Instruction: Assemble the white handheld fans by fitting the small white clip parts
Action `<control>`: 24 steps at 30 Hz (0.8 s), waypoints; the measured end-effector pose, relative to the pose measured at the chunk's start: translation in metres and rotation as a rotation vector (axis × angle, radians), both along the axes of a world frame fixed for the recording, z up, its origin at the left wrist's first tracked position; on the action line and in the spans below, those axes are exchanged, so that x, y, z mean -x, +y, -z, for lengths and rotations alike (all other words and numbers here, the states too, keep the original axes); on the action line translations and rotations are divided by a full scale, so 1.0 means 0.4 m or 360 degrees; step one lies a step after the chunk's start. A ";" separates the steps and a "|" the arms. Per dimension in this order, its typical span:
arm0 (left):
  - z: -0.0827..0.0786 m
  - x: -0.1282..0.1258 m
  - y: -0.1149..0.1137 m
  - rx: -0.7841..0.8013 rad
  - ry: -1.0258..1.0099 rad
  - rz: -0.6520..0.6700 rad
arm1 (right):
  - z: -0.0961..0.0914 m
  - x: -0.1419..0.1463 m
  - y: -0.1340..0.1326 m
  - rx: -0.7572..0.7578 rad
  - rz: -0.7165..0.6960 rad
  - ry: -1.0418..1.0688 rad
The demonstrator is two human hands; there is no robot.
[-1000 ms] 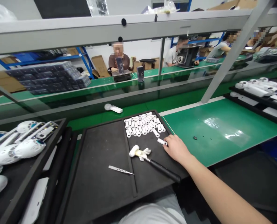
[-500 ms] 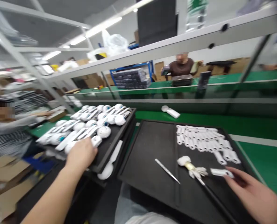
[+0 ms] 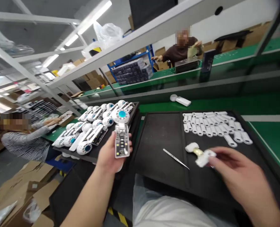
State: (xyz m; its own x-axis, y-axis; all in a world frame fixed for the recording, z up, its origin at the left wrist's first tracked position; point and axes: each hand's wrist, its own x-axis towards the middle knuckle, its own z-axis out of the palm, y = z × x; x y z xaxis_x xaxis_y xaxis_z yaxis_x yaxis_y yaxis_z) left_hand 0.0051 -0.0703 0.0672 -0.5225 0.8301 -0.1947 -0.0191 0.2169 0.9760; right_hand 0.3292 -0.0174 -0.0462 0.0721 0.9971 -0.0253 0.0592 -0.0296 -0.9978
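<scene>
Green bench (image 3: 156,106), black divided tray (image 3: 162,135) at its near side. My left hand (image 3: 110,156) is curled round an opened white fan unit (image 3: 122,138), inner board facing me. My right hand (image 3: 239,170) pinches a small white cover (image 3: 203,159) above the tray. Beyond it: similar covers (image 3: 210,123), grouped. Left of it: tweezers (image 3: 176,158). More fan units (image 3: 84,147) lie left of my left hand.

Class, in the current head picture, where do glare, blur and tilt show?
Head view: long white ceiling tubes glare at upper left; head view: bare right hand looks blurred, the white round-headed device in the bare left hand crisper; head view: the pale shelf beam slants up rightward.
</scene>
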 end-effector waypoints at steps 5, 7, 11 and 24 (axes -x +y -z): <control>0.125 -0.227 0.040 0.0010 -0.0986 0.0274 | -0.088 0.172 -0.026 0.0115 -0.0285 0.0663; 0.171 -0.274 0.040 -0.0021 -0.0964 0.0419 | -0.078 0.188 -0.025 0.0196 -0.0280 0.0773; 0.222 -0.307 0.031 -0.0073 -0.0823 0.0565 | -0.055 0.169 -0.029 0.0299 -0.0262 0.0757; 0.229 -0.307 0.036 -0.0140 -0.0445 0.0745 | 0.031 0.097 -0.023 -0.0514 -0.0355 -0.0754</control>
